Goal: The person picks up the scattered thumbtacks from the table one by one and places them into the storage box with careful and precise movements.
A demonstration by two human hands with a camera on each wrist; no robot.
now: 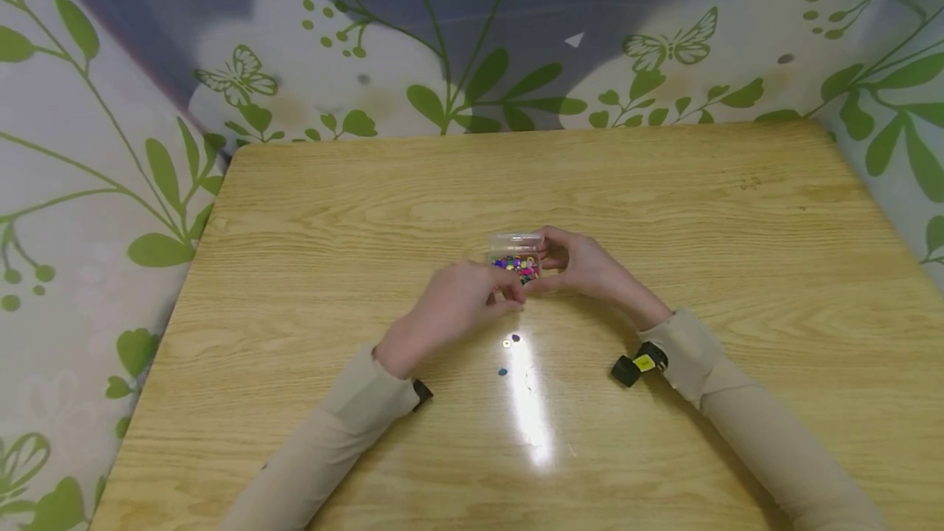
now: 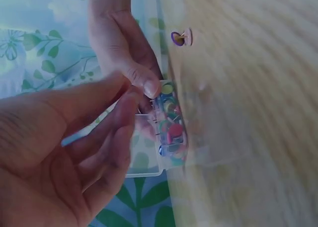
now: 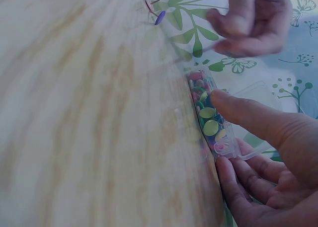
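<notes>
A small clear plastic box (image 1: pixel 515 255) of colourful thumbtacks stands on the table with its hinged lid raised. My right hand (image 1: pixel 586 265) grips its right side; in the right wrist view the thumb lies on the near edge and the fingers bend behind. My left hand (image 1: pixel 465 297) hovers at the box's front left corner, thumb and index tips close together. In the right wrist view, a gap shows between the left fingertips (image 3: pixel 226 47), with no tack visible there. In front of the box lie a pale thumbtack (image 1: pixel 506 343), a dark purple one (image 1: pixel 515 338) and a blue one (image 1: pixel 503 371).
The wooden table (image 1: pixel 332 211) reaches back to a leaf-and-butterfly patterned backdrop (image 1: pixel 487 88). A black device with a yellow label (image 1: pixel 644 363) is strapped at the right wrist. A bright light reflection (image 1: pixel 531 416) runs down the table's middle.
</notes>
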